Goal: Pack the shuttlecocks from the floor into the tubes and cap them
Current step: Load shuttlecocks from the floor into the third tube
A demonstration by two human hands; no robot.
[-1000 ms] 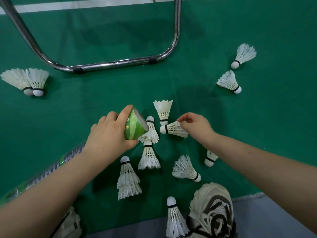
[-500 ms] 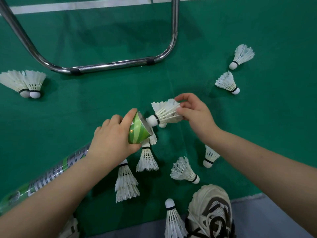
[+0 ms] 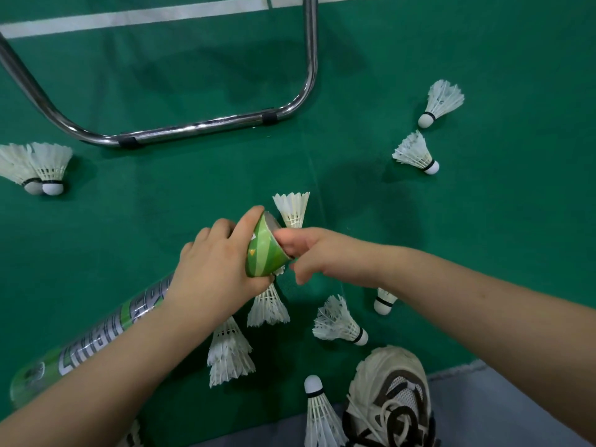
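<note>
The green shuttlecock tube point(image 3: 263, 253) is gripped near its open mouth by the left hand point(image 3: 216, 272), fingers curled round it. The right hand point(image 3: 325, 253) is placed at that mouth, fingertips hidden inside; what they hold cannot be told. Loose shuttlecocks point(image 3: 335, 321) are scattered on the floor point(image 3: 161, 204) beneath.

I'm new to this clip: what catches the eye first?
In the middle, the left hand grips a green tube while the right hand touches its mouth. White shuttlecocks lie scattered on the green floor; a chrome frame crosses the top.
</note>
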